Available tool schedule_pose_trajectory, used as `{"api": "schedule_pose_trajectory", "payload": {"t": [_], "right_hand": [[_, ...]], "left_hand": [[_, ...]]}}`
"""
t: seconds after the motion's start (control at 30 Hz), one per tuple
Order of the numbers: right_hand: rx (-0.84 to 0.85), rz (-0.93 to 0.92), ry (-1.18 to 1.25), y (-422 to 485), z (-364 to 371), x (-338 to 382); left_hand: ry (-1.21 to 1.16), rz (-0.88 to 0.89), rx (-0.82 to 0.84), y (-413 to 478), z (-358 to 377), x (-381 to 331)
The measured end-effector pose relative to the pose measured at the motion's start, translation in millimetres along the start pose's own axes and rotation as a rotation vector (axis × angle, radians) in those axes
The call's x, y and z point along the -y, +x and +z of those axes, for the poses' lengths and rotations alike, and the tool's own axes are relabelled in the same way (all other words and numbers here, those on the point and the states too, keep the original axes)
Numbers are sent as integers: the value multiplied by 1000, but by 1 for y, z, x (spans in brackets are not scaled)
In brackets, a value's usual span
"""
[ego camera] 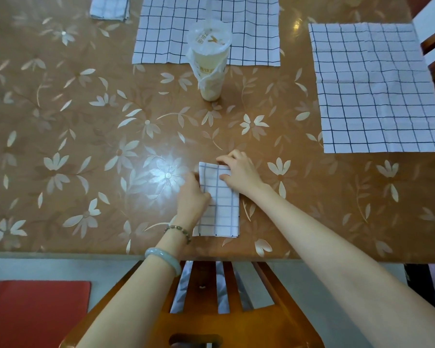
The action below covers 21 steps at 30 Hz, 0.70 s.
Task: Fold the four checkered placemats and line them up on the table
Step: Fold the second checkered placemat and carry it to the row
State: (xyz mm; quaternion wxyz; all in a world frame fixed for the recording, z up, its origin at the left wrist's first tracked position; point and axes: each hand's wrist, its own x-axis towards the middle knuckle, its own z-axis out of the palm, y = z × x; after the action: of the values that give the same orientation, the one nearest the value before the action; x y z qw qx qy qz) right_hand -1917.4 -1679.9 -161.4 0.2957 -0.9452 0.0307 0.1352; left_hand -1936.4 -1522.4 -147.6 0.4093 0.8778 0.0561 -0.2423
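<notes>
Creasing a folded placemat (pixel 225 209), seemingly soft and light.
Left hand (pixel 192 197) curls its fingers over the side edge; right hand (pixel 240 173) pinches the far end.

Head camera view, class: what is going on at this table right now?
A person is folding a white checkered cloth placemat near the front edge of the brown floral table: the left hand grips its left side, the right hand pinches its far end. One folded placemat lies far left; two unfolded placemats lie flat, far centre and right. A plastic drink cup stands mid-table.
</notes>
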Motion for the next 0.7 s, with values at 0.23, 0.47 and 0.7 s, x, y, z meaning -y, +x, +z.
{"api": "schedule_pose_trajectory", "payload": {"t": [0.23, 0.47, 0.7], "right_hand": [[314, 48, 246, 6, -39, 7], [291, 128, 391, -8, -77, 16], [109, 377, 676, -42, -87, 14]], "left_hand": [[-143, 78, 231, -5, -21, 1], [-142, -178, 512, -25, -53, 15], [-497, -185, 272, -57, -72, 33]]}}
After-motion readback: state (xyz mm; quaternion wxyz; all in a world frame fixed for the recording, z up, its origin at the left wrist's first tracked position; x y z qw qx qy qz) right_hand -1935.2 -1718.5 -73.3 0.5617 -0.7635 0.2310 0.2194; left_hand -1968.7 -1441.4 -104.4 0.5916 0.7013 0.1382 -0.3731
